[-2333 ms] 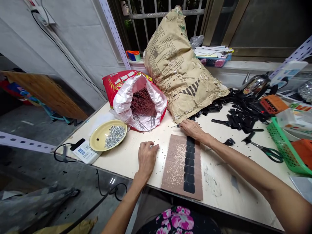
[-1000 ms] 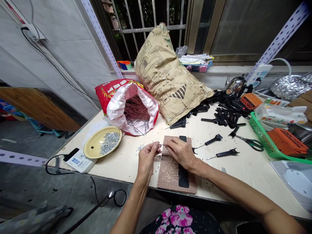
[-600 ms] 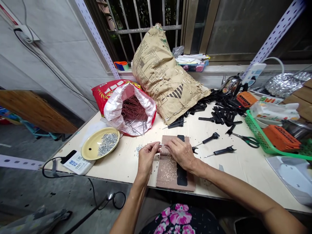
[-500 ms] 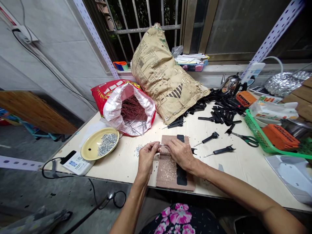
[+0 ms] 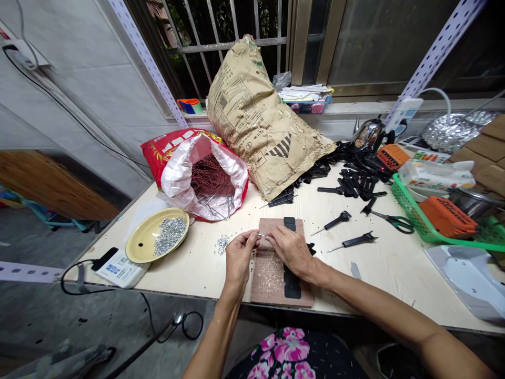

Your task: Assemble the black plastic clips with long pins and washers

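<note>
My left hand [image 5: 240, 258] pinches the left end of a thin metal rod [image 5: 261, 235] between thumb and forefinger. Closed on the rod's other side, my right hand [image 5: 290, 250] lies over a brown board [image 5: 266, 295]. A black forked end [image 5: 311, 248] shows just past my right hand; whether it joins the rod is hidden under the palm. Black square pads [image 5: 292, 291] run along the board, and pale crumbs are scattered on it. Left of my left hand is a small heap of tiny metal pieces [image 5: 221, 244].
A yellow dish [image 5: 136, 237] holds more tiny metal pieces. Behind it a red sack [image 5: 152, 152] of thin rods lies open beside a big paper sack [image 5: 252, 116]. To the right are black-handled rods [image 5: 357, 240], scissors [image 5: 400, 223], a black pile [image 5: 357, 184] and a green basket [image 5: 406, 210].
The whole view has shifted slightly, so the table's things appear a little further left. Both hands keep the same pinch on the rod, with hardly any movement.
</note>
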`<state>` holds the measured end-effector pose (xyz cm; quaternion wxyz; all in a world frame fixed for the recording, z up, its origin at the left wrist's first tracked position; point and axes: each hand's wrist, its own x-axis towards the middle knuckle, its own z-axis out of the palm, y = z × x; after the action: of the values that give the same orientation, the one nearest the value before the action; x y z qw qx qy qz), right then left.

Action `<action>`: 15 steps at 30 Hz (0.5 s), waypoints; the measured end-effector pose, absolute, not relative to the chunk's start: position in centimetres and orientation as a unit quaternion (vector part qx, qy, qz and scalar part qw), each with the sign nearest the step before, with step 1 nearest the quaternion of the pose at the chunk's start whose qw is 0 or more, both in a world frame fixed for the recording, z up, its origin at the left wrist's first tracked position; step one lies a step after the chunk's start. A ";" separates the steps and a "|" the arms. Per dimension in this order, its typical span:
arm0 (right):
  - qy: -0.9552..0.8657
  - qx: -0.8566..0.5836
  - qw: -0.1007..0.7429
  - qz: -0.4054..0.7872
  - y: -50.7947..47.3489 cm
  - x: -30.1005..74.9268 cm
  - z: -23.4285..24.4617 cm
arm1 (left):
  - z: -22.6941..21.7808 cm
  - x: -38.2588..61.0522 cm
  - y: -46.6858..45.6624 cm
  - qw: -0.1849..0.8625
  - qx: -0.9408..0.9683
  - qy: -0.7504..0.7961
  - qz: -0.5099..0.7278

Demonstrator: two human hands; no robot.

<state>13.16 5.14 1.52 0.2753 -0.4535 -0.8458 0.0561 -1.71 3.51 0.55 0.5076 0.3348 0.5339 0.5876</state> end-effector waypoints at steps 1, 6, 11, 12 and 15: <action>-0.844 -0.453 0.280 0.069 5.1 13.2 1.5 | 0.5 -1.7 3.5 0.504 0.338 0.535 0.587; -0.843 -0.434 0.293 0.124 5.3 13.5 1.3 | 0.4 -1.6 3.4 0.509 0.358 0.524 0.582; -0.833 -0.445 0.292 0.151 5.2 15.2 0.5 | -0.6 -0.9 3.2 0.509 0.374 0.543 0.554; -0.831 -0.446 0.293 0.156 5.3 15.9 0.4 | -0.9 -0.6 3.2 0.516 0.375 0.546 0.542; -0.835 -0.446 0.284 0.155 6.2 18.4 0.3 | -1.4 0.0 3.2 0.542 0.382 0.549 0.509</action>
<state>18.37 6.19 0.27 0.2836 -0.4461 -0.8346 0.1549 0.04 3.18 -1.40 0.5424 0.3818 0.5487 0.5089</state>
